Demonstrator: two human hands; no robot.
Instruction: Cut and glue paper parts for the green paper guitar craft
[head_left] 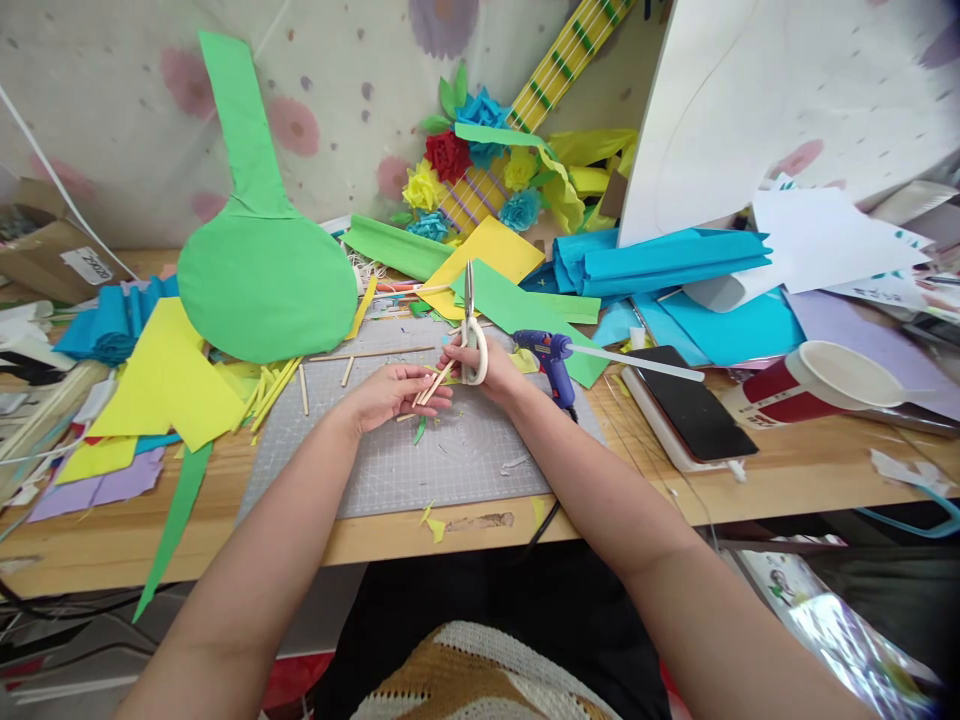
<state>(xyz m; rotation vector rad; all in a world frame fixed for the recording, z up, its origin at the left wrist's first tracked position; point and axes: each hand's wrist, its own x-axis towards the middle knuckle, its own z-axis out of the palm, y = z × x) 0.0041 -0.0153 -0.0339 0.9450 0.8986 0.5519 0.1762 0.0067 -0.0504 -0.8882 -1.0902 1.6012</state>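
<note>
While the left hand pinches short sticks, I see them slant forward and rightward to the right hand, which grips forward-pointing scissors.

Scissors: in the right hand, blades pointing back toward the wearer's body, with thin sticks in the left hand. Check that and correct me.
The direction is wrong: the head view shows the scissors in the right hand with their blades pointing forward, away from the body. The left hand does hold thin sticks.
</note>
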